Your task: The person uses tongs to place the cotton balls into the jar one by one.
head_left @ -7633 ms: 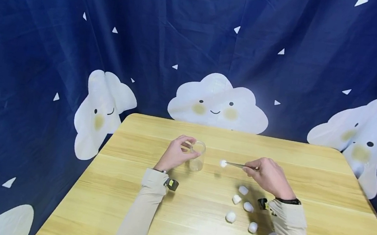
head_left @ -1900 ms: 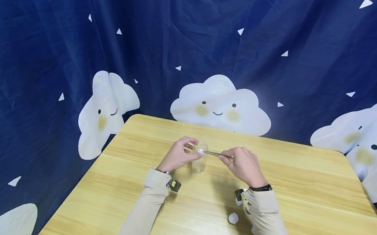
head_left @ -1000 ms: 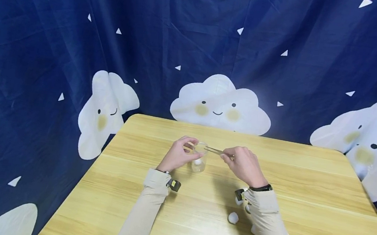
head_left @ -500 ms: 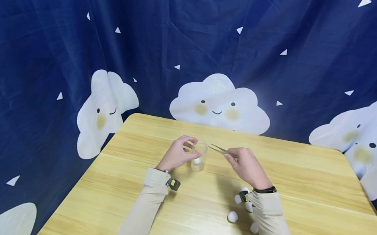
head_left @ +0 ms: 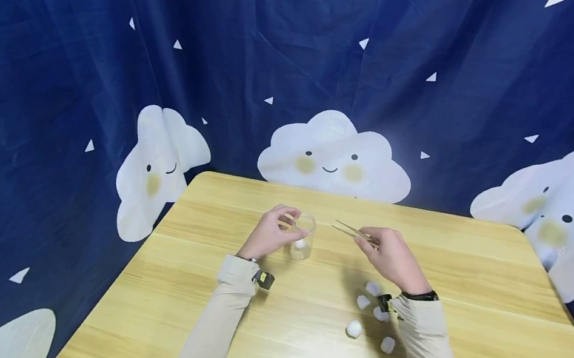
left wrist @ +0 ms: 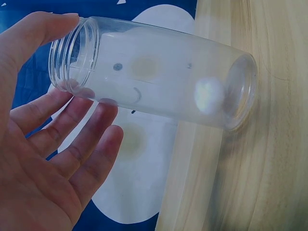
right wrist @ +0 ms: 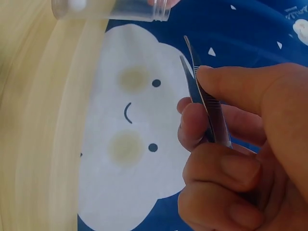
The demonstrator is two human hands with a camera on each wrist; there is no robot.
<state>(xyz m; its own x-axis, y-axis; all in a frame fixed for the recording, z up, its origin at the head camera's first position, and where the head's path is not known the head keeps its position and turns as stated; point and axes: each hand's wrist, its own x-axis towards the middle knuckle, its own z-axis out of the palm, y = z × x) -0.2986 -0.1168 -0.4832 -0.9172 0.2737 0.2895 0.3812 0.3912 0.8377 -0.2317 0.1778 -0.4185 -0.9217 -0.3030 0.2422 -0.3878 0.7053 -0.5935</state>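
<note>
While the left hand (head_left: 269, 236) grips its neck between thumb and fingertips, a transparent jar (head_left: 306, 243) stands on a wooden table (head_left: 228, 207). Behind the jar, a strip of tabletop separates it from the far edge, beyond which a blue curtain (head_left: 307, 35) hangs; to the jar's right, the wood runs farther before reaching its side edge than it does to the jar's left.

To the right of the jar, the right hand (head_left: 394, 259) pinches metal tweezers (right wrist: 215, 115) between thumb and fingers, raised above the tabletop. A gap lies between the tweezers' tips and the jar.

The left wrist view reveals the jar's threaded neck and, near its base, a single white ball (left wrist: 209, 95) inside. The right wrist view brings out fine ridges on the tweezers and two tips standing apart. The head view alone shows five loose white balls (head_left: 354, 329), right of the jar and nearer the person.

The jar's long axis is close to upright, mouth up; the tweezers' lies nearly level, tips toward the jar.
</note>
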